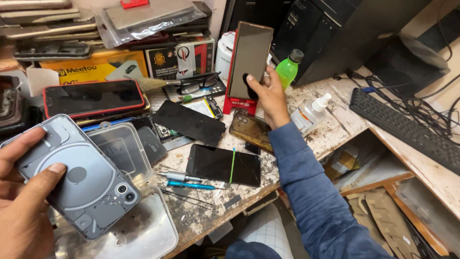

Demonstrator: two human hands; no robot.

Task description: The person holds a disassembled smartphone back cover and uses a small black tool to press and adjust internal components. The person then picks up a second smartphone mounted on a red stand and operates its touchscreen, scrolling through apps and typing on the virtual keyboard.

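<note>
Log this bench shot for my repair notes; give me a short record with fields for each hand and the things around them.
left hand: holds a grey phone back side up, thumb on its back
right hand: holds a dark screen panel upright above the bench
between the hands: a black phone with a green line, a clear plastic box, a blue pen
near right hand: green bottle, spray bottle
far right: black keyboard

Grey phone back, ring-patterned; phone, red-edged; black screen, 1 green stripe; green bottle; blue sleeve; keyboard, seemingly black.
</note>
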